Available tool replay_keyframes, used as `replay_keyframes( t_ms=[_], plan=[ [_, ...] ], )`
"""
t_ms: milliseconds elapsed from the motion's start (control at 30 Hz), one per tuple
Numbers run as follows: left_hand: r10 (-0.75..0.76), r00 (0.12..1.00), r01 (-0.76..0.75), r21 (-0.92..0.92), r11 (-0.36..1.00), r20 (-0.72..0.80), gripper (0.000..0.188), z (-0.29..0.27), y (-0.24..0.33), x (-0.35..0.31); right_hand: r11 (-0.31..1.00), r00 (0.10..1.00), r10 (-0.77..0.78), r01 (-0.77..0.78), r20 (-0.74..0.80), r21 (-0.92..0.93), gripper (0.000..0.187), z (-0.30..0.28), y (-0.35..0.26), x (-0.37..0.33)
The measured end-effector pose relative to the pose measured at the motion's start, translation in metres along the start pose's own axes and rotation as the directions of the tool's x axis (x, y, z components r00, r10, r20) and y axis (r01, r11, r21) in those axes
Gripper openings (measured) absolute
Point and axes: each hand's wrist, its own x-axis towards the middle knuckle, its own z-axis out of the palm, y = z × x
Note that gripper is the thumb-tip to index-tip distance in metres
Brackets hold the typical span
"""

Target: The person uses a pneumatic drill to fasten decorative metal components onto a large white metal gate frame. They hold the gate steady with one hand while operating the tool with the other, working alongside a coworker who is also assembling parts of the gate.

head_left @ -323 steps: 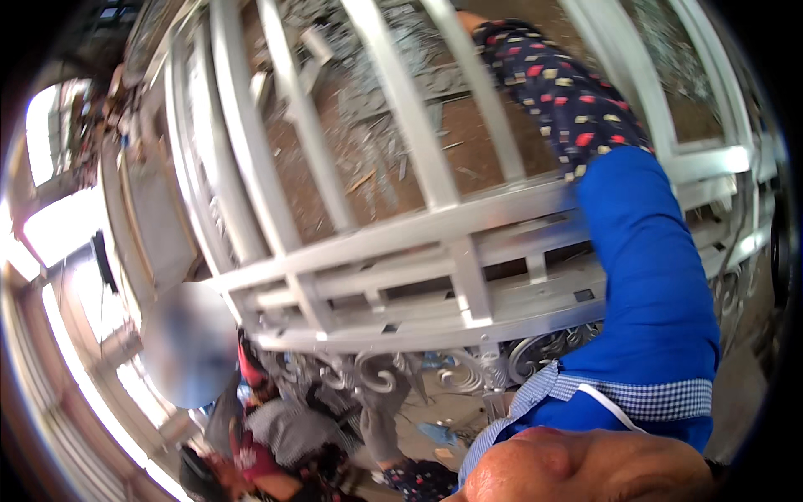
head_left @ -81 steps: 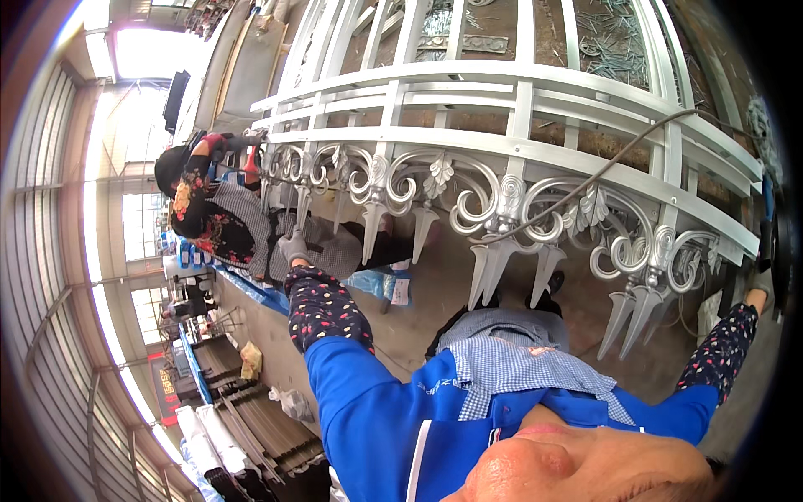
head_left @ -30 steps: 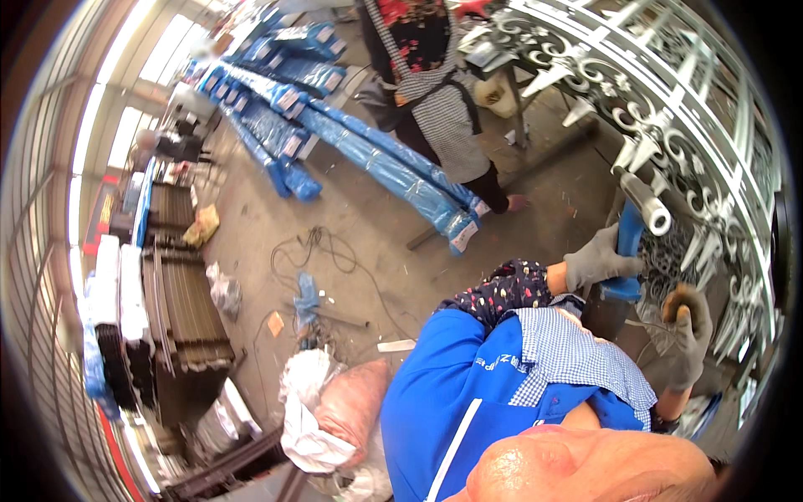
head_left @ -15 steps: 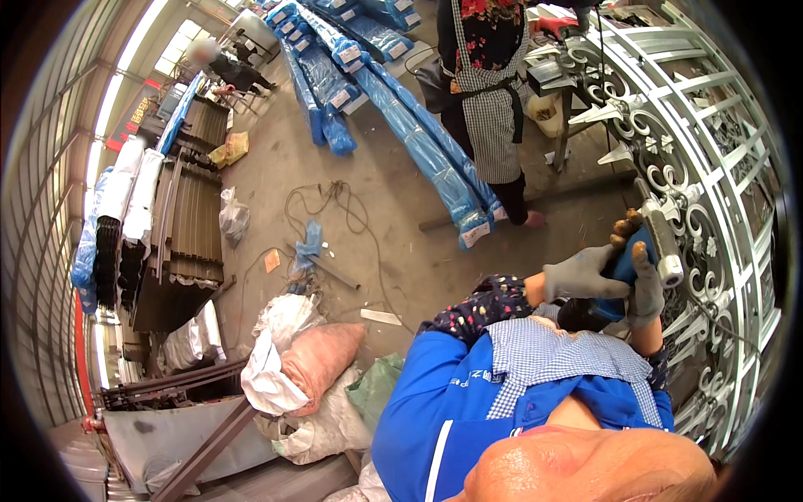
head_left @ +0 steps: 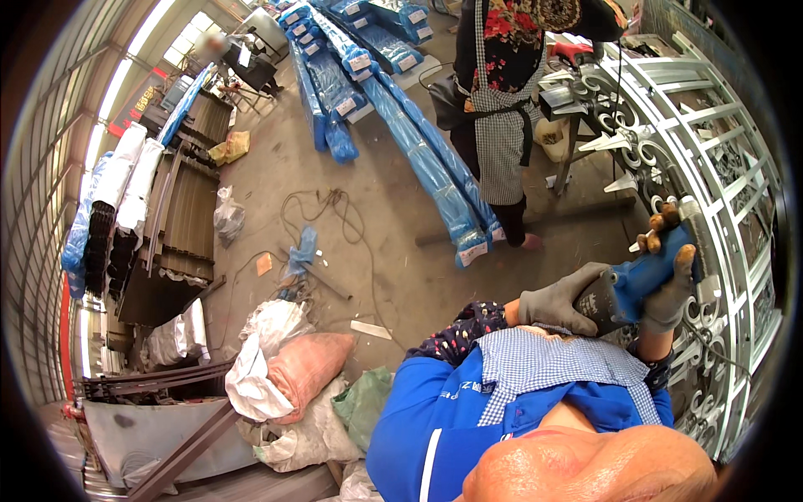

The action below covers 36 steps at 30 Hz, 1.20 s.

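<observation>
A blue power tool (head_left: 640, 280) with a black rear body is held in front of my chest. A grey cylindrical drum (head_left: 698, 238) sits at its far side, over the edge of a silvery metal railing panel (head_left: 698, 84) with scrollwork and spear points; whether the drum touches it, I cannot tell. My left hand (head_left: 565, 301), in a grey glove, is closed round the tool's black rear part. My right hand (head_left: 669, 293), gloved with brown-stained fingertips, wraps the blue front body. The fingers on the tool's far side are partly hidden.
A co-worker in a checked apron (head_left: 506, 155) stands ahead beside the panel. Long blue-wrapped bundles (head_left: 410, 138) lie on the floor. Cables (head_left: 347, 213) and a dark bar (head_left: 569, 216) cross it. Sacks (head_left: 309, 376) and stacked dark profiles (head_left: 188, 209) are at left.
Both my hands have moved right with the tool, which now lies nearer the panel. The drum has turned to a different angle. The co-worker's arm now reaches out over the panel's far end.
</observation>
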Motion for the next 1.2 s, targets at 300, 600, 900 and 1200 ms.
replay_keyframes(
  t_ms=[300, 600, 900, 1200],
  plan=[
    [-0.161, 0.987, 0.150, -0.245, 0.958, -0.023, 0.093, -0.009, 0.005, -0.047, 0.984, 0.984, 0.175, -0.173, -0.033, 0.053, 0.048, 0.032, 0.031, -0.012],
    [-0.236, 0.969, 0.213, -0.220, 0.952, -0.080, 0.089, -0.015, 0.012, -0.074, 0.918, 0.955, 0.250, -0.286, -0.159, -0.273, 0.045, 0.045, 0.054, -0.032],
    [-0.209, 0.976, 0.175, -0.368, 0.913, -0.056, 0.085, -0.004, 0.014, -0.080, 0.898, 0.972, 0.195, -0.230, -0.128, -0.375, 0.059, 0.053, 0.046, -0.043],
    [-0.203, 0.979, 0.199, -0.365, 0.910, 0.027, 0.086, 0.009, 0.007, -0.074, 0.895, 0.965, 0.143, -0.221, -0.222, -0.387, 0.056, 0.029, 0.044, -0.065]
  ],
)
